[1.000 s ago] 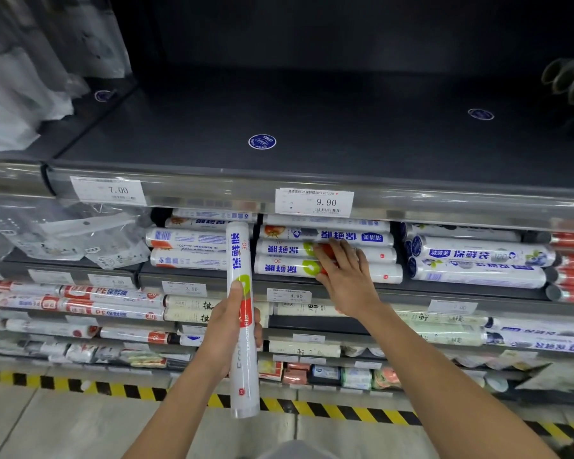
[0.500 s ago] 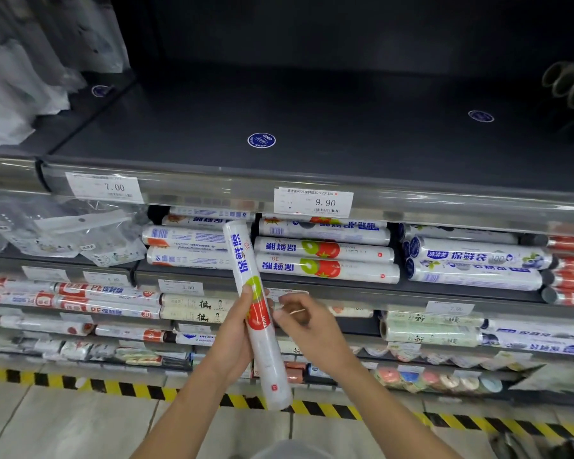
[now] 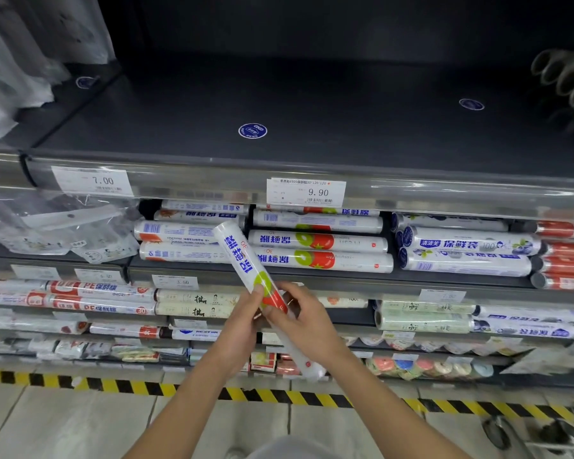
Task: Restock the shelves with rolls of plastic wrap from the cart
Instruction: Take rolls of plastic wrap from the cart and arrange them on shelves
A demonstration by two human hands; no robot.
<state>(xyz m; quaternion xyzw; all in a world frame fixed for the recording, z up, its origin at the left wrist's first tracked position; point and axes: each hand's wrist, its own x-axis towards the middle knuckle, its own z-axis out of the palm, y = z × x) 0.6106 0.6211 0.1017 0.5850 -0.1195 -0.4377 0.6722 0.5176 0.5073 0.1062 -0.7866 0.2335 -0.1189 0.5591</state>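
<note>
Roll of glossy plastic wrap is leaning before the shelf edge; left hand and right hand are clasping it.

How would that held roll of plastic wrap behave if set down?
Probably stiff: the roll juts out straight though the left hand and right hand grip only its middle. Being round, it would likely roll unless nestled against the stacked rolls. Its glossy wrapper may be slippery.
</note>
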